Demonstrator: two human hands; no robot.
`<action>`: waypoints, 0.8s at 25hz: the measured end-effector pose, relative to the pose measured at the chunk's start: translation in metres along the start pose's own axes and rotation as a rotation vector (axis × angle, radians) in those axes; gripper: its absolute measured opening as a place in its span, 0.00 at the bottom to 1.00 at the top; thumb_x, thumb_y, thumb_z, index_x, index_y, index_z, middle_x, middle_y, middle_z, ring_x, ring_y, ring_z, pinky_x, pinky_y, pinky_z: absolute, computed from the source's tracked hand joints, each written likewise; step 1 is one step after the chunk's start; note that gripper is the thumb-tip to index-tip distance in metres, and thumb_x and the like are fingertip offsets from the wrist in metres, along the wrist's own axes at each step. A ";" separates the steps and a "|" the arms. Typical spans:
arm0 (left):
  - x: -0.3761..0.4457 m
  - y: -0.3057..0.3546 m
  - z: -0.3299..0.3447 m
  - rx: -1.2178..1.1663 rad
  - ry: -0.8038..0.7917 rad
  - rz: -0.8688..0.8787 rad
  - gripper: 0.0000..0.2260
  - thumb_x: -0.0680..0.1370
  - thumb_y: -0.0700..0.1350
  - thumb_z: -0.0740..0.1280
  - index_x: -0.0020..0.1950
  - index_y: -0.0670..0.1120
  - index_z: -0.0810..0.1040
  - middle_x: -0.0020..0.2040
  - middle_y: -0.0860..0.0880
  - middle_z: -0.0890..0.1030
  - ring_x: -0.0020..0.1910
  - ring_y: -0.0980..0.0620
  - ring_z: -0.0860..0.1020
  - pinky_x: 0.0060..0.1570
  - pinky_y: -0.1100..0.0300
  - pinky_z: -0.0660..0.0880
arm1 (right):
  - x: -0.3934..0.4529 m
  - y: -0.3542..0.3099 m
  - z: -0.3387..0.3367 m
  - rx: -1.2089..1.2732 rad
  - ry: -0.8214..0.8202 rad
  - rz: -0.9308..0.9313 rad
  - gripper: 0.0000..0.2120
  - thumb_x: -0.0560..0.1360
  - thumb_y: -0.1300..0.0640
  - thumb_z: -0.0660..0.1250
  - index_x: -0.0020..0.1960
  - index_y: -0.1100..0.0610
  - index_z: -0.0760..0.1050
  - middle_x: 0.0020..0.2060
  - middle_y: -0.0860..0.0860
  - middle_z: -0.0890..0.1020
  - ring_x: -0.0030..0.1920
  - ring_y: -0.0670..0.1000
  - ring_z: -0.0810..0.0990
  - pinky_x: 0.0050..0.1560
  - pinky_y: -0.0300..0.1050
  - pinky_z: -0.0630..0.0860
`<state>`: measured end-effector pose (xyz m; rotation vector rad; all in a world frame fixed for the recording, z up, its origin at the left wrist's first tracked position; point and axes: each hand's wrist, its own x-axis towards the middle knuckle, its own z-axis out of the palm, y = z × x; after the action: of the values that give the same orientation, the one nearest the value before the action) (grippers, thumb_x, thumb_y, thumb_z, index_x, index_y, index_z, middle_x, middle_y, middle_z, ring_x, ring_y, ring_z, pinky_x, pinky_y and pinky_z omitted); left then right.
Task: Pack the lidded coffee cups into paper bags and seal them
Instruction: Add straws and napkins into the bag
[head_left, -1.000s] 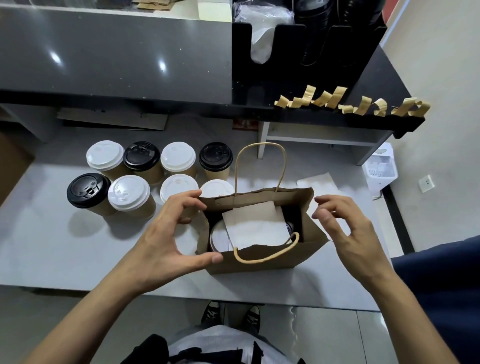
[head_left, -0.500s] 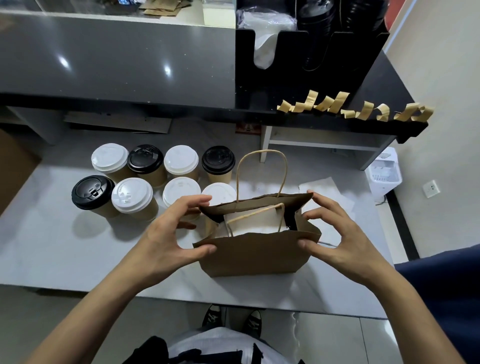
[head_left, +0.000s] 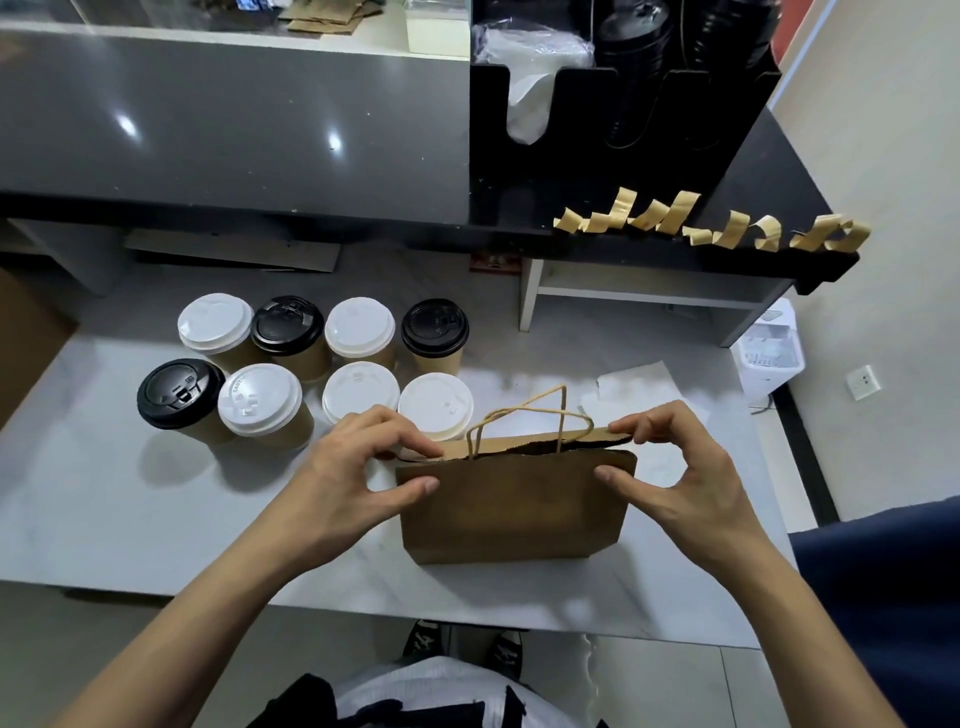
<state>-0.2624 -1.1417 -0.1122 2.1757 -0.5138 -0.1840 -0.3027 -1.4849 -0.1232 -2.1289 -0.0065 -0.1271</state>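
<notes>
Eight lidded coffee cups stand on the pale grey table (head_left: 104, 493) in two rows of four: five with white lids, three with black. All are kraft-brown paper with domed plastic lids. The front white-lidded cup (head_left: 260, 399) carries embossed lettering, apparently "CAUTION"; nothing else on it is legible. The front black-lidded cup (head_left: 181, 394) stands at the left end, touching it.

One brown paper bag (head_left: 514, 506) stands upright just right of the cups, near the table's front edge. It has a matte surface, a serrated top edge and two twisted paper-cord handles (head_left: 530, 415). Its mouth is nearly pressed flat; the contents are hidden.

The left hand (head_left: 353, 467) pinches the bag's top left corner between thumb and fingers. The right hand (head_left: 680, 467) pinches the top right corner likewise.

About nine curled strips of brown tape (head_left: 727, 223) hang along the edge of the black shelf (head_left: 789, 171) behind. Their exact count is uncertain.
</notes>
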 end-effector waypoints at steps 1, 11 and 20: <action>0.001 0.000 0.001 -0.001 -0.001 0.003 0.12 0.73 0.60 0.71 0.55 0.60 0.82 0.56 0.57 0.79 0.60 0.50 0.78 0.58 0.48 0.77 | 0.000 0.000 0.000 0.014 -0.002 -0.006 0.20 0.70 0.57 0.80 0.54 0.47 0.74 0.53 0.42 0.83 0.59 0.50 0.80 0.63 0.49 0.75; 0.012 -0.001 0.008 -0.165 0.058 -0.012 0.09 0.73 0.46 0.78 0.51 0.56 0.87 0.52 0.53 0.85 0.55 0.47 0.82 0.54 0.49 0.79 | 0.002 0.001 -0.012 -0.053 -0.011 -0.083 0.09 0.72 0.54 0.76 0.51 0.45 0.85 0.50 0.42 0.84 0.57 0.52 0.81 0.57 0.56 0.78; 0.011 0.002 0.008 -0.224 0.070 -0.066 0.10 0.71 0.44 0.78 0.51 0.54 0.88 0.52 0.52 0.86 0.54 0.48 0.83 0.54 0.50 0.79 | 0.033 -0.027 -0.024 0.007 -0.051 -0.049 0.08 0.76 0.45 0.72 0.51 0.47 0.84 0.48 0.44 0.85 0.53 0.49 0.82 0.53 0.38 0.76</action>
<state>-0.2560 -1.1533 -0.1152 1.9741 -0.3640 -0.1904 -0.2736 -1.4924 -0.0850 -2.1249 -0.0888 -0.1010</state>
